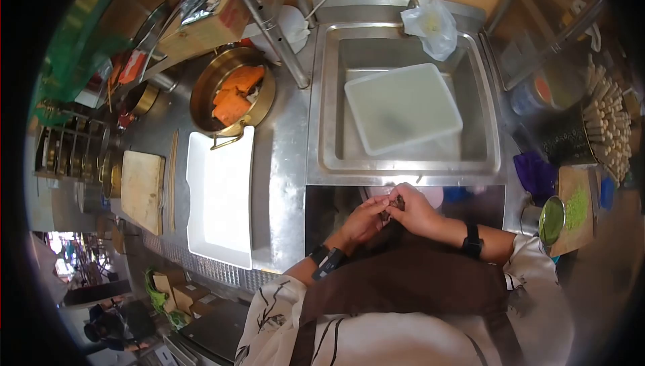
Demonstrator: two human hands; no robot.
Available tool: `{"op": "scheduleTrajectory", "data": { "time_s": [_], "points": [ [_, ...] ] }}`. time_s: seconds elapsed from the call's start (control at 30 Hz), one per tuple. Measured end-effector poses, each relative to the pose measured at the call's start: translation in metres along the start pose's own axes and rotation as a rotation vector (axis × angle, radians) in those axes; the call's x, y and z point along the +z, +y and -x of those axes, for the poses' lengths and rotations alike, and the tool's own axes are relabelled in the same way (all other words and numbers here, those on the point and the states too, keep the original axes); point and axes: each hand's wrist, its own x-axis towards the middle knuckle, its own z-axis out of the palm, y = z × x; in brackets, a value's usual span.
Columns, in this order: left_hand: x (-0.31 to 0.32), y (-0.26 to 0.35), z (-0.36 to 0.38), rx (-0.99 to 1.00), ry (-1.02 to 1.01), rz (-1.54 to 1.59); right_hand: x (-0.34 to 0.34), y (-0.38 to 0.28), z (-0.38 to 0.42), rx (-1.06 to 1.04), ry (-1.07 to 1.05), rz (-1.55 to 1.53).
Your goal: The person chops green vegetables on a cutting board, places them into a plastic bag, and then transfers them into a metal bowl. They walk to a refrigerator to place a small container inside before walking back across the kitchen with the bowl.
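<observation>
Closest to me, both hands meet just short of the sink's front edge, around a small dark brown piece (398, 202), too small for me to identify. I see the left hand (366, 221) nearly closed, thumb and fingertips pinching it; the right hand (415, 213) has its fingers bent inward, gripping it too.

To my right, a small round metal cup of green contents (552, 221) sits by the near left corner of a wooden board (568, 235) carrying chopped green bits (576, 209). A purple cloth (535, 176) lies near that board's far left corner.

To my left, a long white rectangular tray (220, 198) reaches the steel bench's (285, 164) front edge. Beyond its far edge stands a round brass-coloured pot (199, 100) holding orange pieces (232, 105).

Straight ahead, a pale rectangular plastic container or lid (404, 107) lies in the stainless steel sink (328, 97). Farther, a whitish plastic bag (432, 28) hangs at the sink's back edge.
</observation>
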Motion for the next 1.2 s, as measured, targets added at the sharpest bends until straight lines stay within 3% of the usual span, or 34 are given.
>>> {"op": "scheduleTrajectory", "data": {
  "time_s": [0.1, 0.47, 0.7, 0.8, 1.0, 1.1, 1.2],
  "points": [
    [-0.015, -0.001, 0.006, 0.017, 0.013, -0.006, 0.008, -0.005, -0.003, 0.104, 0.029, -0.048],
    [-0.026, 0.016, 0.028, 0.017, -0.121, 0.316, 0.019, -0.007, -0.011, 0.371, -0.003, -0.791],
    [-0.003, 0.024, 0.016, 0.051, -0.16, 0.256, 0.003, -0.006, -0.025, 0.402, 0.016, -0.757],
    [0.012, 0.023, 0.006, 0.068, -0.159, 0.331, -0.011, 0.012, -0.031, 0.344, -0.075, -0.799],
    [0.026, 0.007, -0.017, 0.06, 0.081, 0.229, -0.033, 0.009, -0.03, 0.425, -0.137, -0.793],
    [0.013, -0.003, -0.03, 0.096, -0.065, 0.23, -0.043, 0.011, -0.029, 0.388, -0.177, -0.756],
    [0.027, -0.01, -0.038, 0.119, -0.014, 0.233, -0.055, 0.019, -0.03, 0.506, -0.251, -0.77]
  ]
}}
